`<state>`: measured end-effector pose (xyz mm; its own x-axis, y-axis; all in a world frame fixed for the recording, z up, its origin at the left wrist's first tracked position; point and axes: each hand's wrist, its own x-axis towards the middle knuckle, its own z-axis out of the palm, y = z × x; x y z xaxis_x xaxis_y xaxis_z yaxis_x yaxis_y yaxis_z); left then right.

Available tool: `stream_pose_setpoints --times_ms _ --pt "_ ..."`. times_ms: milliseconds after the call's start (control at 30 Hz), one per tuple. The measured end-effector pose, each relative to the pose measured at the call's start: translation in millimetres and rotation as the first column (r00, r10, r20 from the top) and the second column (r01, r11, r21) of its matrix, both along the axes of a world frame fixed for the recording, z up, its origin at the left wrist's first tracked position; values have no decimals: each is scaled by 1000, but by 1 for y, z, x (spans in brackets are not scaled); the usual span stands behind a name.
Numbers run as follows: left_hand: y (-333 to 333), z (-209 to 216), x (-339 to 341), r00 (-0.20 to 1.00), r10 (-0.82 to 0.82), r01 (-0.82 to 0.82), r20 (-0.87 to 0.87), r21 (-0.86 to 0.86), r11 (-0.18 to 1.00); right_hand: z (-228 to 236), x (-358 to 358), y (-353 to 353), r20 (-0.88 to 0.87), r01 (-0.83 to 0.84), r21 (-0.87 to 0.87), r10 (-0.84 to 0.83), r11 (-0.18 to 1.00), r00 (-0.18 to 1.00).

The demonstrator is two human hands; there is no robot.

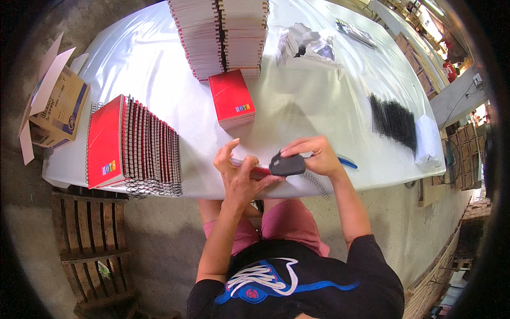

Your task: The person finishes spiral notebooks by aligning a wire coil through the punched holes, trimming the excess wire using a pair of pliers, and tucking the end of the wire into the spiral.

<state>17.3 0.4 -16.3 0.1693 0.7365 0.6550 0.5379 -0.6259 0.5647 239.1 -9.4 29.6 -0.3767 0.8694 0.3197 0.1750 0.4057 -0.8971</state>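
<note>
My left hand grips a small red notebook near the front edge of the table, and the notebook shows almost edge-on. Against its right end is a black, rounded, palm-sized object, held from above by the fingers of my right hand. A wire-like spiral coil sticks out below my right hand toward the table edge; where it joins the notebook is hidden. Just right of that hand lies a blue, slim-handled object. Beyond my hands, a short stack of red-covered notebooks rests on the table.
Spiral-bound red notebooks form a row at the left. Tall stacks of unbound notebooks stand behind. Black coils and a white roll lie right; crumpled white plastic is farther back. An open cardboard box stands far left.
</note>
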Motion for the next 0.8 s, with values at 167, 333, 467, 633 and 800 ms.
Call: stream_pose_setpoints --times_ms 167,333,467,633,800 --pt "3 -5 -2 991 -69 81 116 -98 992 5 -10 -3 165 15 4 -15 1000 986" --pt "14 -7 3 990 -92 100 111 -70 993 -5 -7 -4 -364 -121 -27 103 992 926" --pt "11 -1 -1 980 -129 149 148 -129 980 0 -7 3 -23 79 -44 -80 996 996" --pt "13 -4 -2 985 -115 131 127 -122 984 7 -17 11 226 194 -124 -162 973 961" --pt "10 3 1 947 -97 161 307 -192 968 4 -16 11 124 95 -152 -76 984 989"
